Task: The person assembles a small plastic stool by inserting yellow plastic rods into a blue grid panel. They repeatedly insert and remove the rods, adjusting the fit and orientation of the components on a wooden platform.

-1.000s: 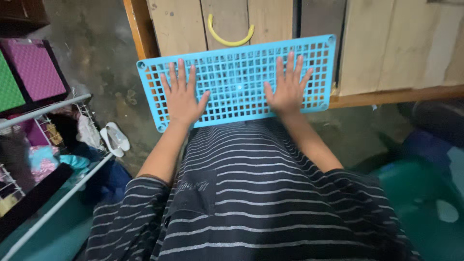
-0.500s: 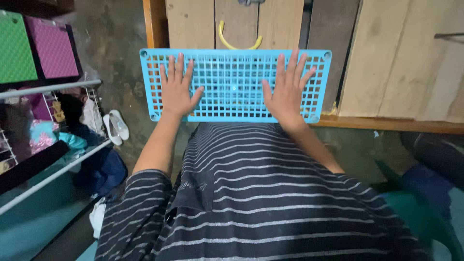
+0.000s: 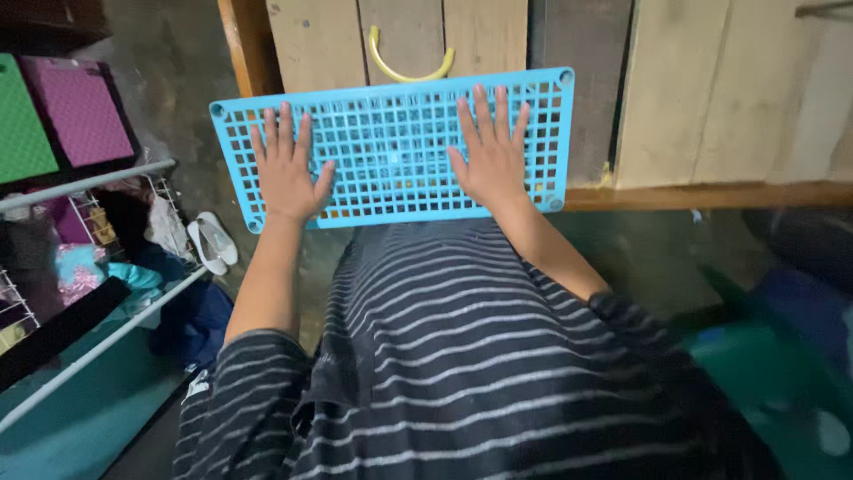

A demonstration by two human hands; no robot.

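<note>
Blue plastic grid panel [image 3: 391,147] held flat against wooden planks [image 3: 400,36], just below a yellow handle [image 3: 410,69]. Left hand [image 3: 286,173] and right hand [image 3: 489,156] pressed open on it, fingers spread. Wire rack [image 3: 89,267] off left.

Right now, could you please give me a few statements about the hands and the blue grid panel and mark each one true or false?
1. Both hands lie flat, fingers spread, on the blue plastic grid panel. True.
2. The left hand grips a yellow handle. False: the yellow handle sits untouched on the wooden planks above the panel.
3. The right hand rests on the panel's right half. True.
4. The panel is red and solid. False: it is light blue with open square holes.
5. A purple panel and a green panel stand to the left. True.
</note>
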